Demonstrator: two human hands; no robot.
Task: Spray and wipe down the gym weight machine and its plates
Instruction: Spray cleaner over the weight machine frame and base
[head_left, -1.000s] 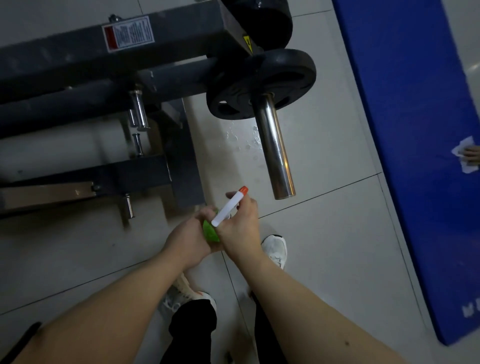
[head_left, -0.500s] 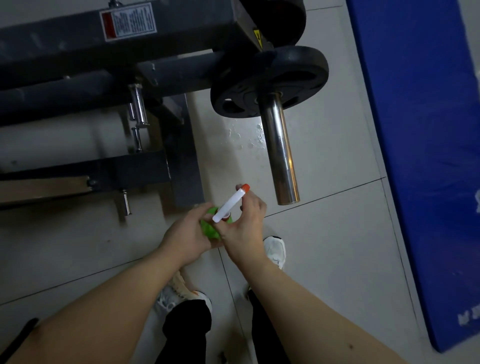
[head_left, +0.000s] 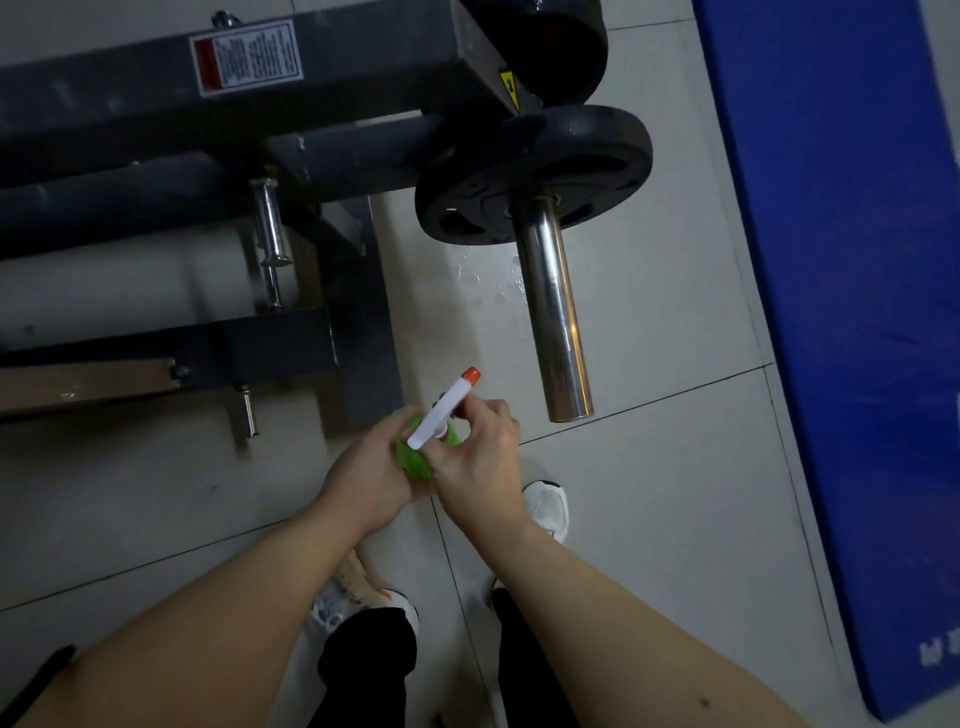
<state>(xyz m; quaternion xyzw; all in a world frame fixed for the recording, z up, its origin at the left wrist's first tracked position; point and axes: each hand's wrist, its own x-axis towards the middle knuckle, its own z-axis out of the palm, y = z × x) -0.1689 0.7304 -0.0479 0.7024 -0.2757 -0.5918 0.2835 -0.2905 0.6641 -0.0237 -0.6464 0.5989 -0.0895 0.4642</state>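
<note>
Green plastic spray bottle (head_left: 415, 460) with a white spray head and orange nozzle tip, held low over the pale tiled floor (head_left: 649, 467), just short of the free end of the polished chrome loading sleeve (head_left: 553, 312). My left grip (head_left: 363, 470) is wrapped round the green body. My right grip (head_left: 483, 457) is closed on the neck beneath the white head, so both are grasping the bottle and neither touches the machine. The nozzle angles up toward the sleeve and the black round weight plate (head_left: 535, 176) seated at its inner end. Scattered water droplets (head_left: 488, 280) lie on the tiles under the sleeve, and faint glints on the plate rim may be more. I judge that this end has been sprayed, while wiping is not yet done. No cloth is in view. The dark grey steel machine frame (head_left: 353, 78), with its white-and-red warning label (head_left: 247, 57), shows no wetness that I can make out in the dim light. The bottle is the only container; my grips hide most of it, so its liquid level cannot be told. A blue padded mat (head_left: 841, 260) lies to the right.
</note>
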